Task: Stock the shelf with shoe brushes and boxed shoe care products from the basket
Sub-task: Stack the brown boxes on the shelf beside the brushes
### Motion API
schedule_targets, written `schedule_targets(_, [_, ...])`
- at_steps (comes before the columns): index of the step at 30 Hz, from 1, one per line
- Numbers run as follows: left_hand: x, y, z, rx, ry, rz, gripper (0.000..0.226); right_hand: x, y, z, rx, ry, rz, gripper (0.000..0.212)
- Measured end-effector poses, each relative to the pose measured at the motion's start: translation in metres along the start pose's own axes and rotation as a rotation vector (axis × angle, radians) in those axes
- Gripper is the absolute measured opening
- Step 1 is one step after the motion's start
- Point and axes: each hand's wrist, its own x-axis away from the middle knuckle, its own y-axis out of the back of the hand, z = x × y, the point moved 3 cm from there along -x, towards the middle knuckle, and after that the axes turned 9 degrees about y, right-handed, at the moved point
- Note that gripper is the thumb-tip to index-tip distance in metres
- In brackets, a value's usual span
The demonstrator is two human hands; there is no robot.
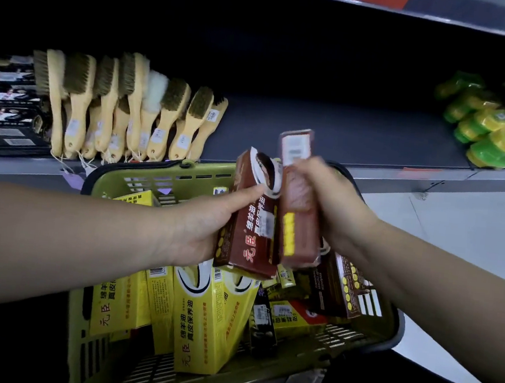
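On the far left of the shelf (327,136), black boxes (1,124) are lying in a pile. Just beside them, wooden shoe brushes (124,101) are leaning in a row, with their handles pointing to the front edge. In front of the shelf, a green basket (90,330) is sitting. Many yellow boxes (199,316) are leaning inside it, next to some dark ones. Above the basket, the left hand (204,227) is gripping 1 brown box (250,228), and its thumb is lying along the front. Touching that box on the right, another brown box (298,214) is standing tall in the right hand (339,209). Its fingers (314,172) are curling tight round the box. This hand is looking blurry. On the far right of the shelf, green and yellow tubs (494,134) are sitting in a heap.
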Motion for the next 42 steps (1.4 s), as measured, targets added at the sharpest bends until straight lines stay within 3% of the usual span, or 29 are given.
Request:
schedule_targets(3, [0.001, 0.007, -0.008, -0.024, -0.034, -0.06, 0.043, 0.0, 0.02, 0.004, -0.246, -0.184, -0.033, 0.044])
schedule_targets(7, [0.001, 0.009, -0.011, -0.009, -0.061, -0.072, 0.044, 0.006, 0.026, 0.006, -0.244, -0.196, -0.023, 0.055])
schedule_targets(11, [-0.001, 0.007, -0.008, -0.032, -0.056, -0.065, 0.046, 0.012, 0.011, 0.001, -0.213, -0.227, 0.129, 0.046])
schedule_targets(16, [-0.003, 0.012, -0.006, 0.017, -0.021, -0.099, 0.044, 0.005, 0.012, 0.002, -0.245, -0.169, -0.033, 0.043])
schedule_targets(18, [-0.002, 0.01, -0.007, -0.015, -0.031, -0.041, 0.05, 0.004, 0.008, -0.001, -0.213, -0.152, -0.07, 0.051])
schedule_targets(23, [0.0, 0.001, -0.009, -0.137, -0.081, 0.109, 0.067, -0.001, -0.006, -0.01, -0.157, -0.081, -0.195, 0.042])
schedule_targets(27, [-0.004, 0.013, -0.016, -0.202, -0.097, 0.018, 0.061, -0.011, -0.004, -0.001, 0.365, 0.02, -0.071, 0.05])
schedule_targets(31, [-0.003, 0.039, -0.031, -0.191, -0.174, -0.161, 0.07, -0.04, 0.004, 0.003, 1.126, 0.365, 0.104, 0.033])
schedule_targets(32, [-0.002, 0.047, -0.034, -0.182, -0.195, -0.19, 0.07, -0.047, 0.002, 0.0, 1.243, 0.437, 0.153, 0.038])
schedule_targets(34, [0.004, 0.059, -0.041, -0.191, -0.226, -0.228, 0.072, -0.062, -0.005, -0.012, 1.397, 0.484, 0.268, 0.053])
schedule_targets(37, [0.011, 0.074, -0.05, -0.208, -0.249, -0.239, 0.076, -0.082, -0.01, -0.03, 1.488, 0.391, 0.381, 0.057])
schedule_targets(42, [0.02, 0.094, -0.061, -0.309, -0.319, -0.308, 0.077, -0.101, 0.001, -0.047, 1.544, 0.37, 0.365, 0.057])
